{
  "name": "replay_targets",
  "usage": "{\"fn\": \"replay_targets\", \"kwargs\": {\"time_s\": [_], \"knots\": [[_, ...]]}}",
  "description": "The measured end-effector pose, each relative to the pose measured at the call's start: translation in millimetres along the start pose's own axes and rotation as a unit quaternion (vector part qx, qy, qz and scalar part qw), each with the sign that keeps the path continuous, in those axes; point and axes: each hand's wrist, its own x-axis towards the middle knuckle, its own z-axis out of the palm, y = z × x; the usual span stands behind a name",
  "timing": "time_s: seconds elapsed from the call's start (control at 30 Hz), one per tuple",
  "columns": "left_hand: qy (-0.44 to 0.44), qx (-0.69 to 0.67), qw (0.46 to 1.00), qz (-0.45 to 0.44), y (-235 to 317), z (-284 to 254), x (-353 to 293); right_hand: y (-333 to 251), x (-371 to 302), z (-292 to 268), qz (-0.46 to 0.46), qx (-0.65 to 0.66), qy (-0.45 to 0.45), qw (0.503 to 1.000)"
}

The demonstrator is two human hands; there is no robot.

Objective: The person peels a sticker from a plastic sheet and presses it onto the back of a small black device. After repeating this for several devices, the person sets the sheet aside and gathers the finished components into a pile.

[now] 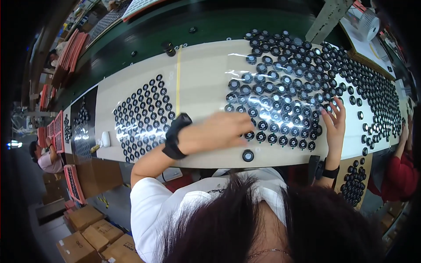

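My left hand (226, 130) reaches over the board at the left edge of a group of round black pieces (285, 130) with pale centre marks, set in rows. Its fingers are blurred by motion, so whether they hold anything is unclear. At the right edge of this group, my right hand (335, 125) has its thumb and fingers apart, beside the nearest pieces. I see nothing held in it. Behind the rows, similar black pieces (262, 68) with plain grey centres lie less evenly. One single round piece (248, 155) lies near the front edge.
Left of a yellow strip (178, 79), another block of round pieces (142, 107) stands in slanted rows. Many more pieces (381, 103) crowd the right side, near another person's red sleeve (400, 175). A metal post (328, 21) rises at the back. Cardboard boxes (79, 247) stand lower left.
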Motion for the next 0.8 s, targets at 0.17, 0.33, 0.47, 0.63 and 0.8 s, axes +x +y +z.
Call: {"fn": "replay_targets", "kwargs": {"time_s": [0.17, 0.33, 0.47, 0.63, 0.8], "knots": [[-0.038, 0.027, 0.998, -0.049, 14, 59, -33, -8, -4, 16, -0.035, -0.010, -0.030, 0.999], [0.016, -0.043, 0.995, -0.085, 30, 70, -40, -11, -5, 19, -0.093, -0.059, -0.064, 0.992], [0.025, -0.057, 0.998, -0.016, 33, 86, -31, -10, -7, 23, -0.103, -0.089, -0.070, 0.988], [-0.033, 0.025, 0.999, -0.022, 27, 65, -20, -5, -4, 20, -0.135, -0.133, -0.084, 0.978], [0.254, 0.131, 0.904, -0.318, -54, -9, -65, 3, 13, 3, -0.154, -0.181, -0.121, 0.964]]}}
